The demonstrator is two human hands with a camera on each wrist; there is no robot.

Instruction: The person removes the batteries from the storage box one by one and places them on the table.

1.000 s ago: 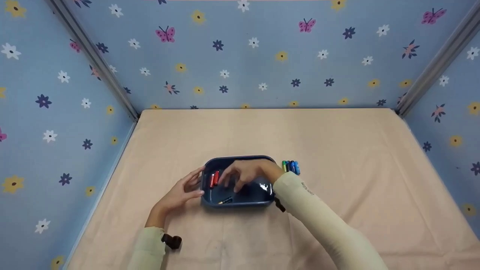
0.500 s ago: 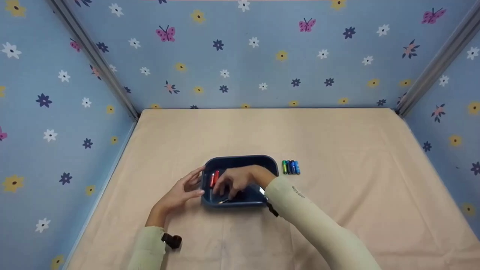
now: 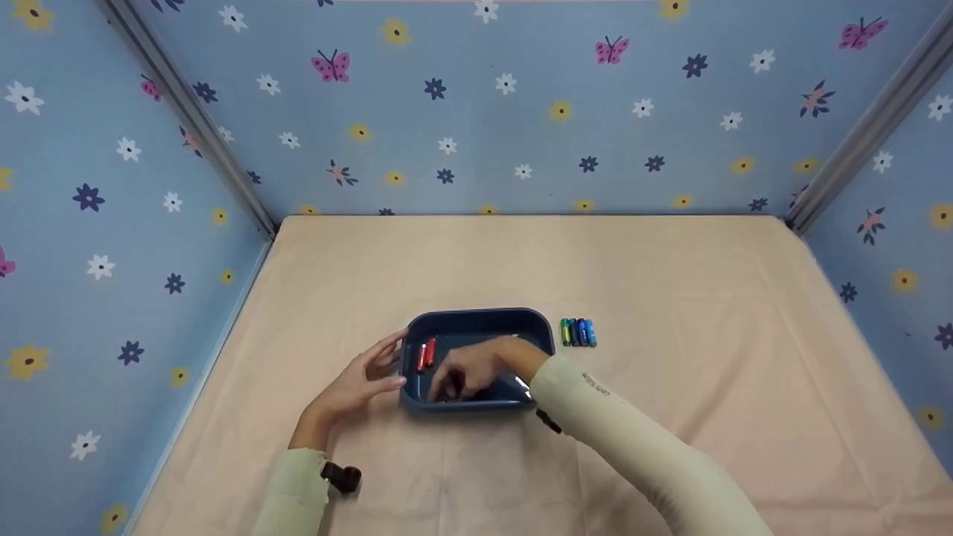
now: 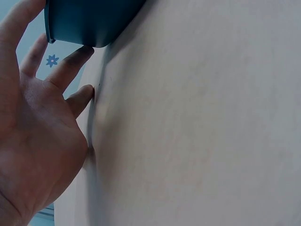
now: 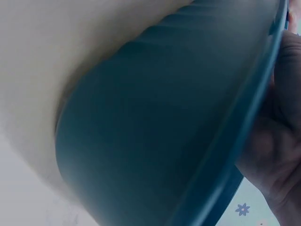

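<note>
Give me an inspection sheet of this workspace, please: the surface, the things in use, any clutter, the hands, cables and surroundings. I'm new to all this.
Surface: peach-coloured covering, creased in places.
Things in use: a dark blue tray with two small red cylinders inside; a side-by-side row of green and blue cylinders lies outside, just right of the tray.
Clutter: nothing seen.
Left hand: touches the tray's left end.
Right hand: reaches down inside the tray; whether it holds anything is hidden.
Cables: nothing seen.
Surroundings: light blue panels with flowers and butterflies; grey posts at the corners.
</note>
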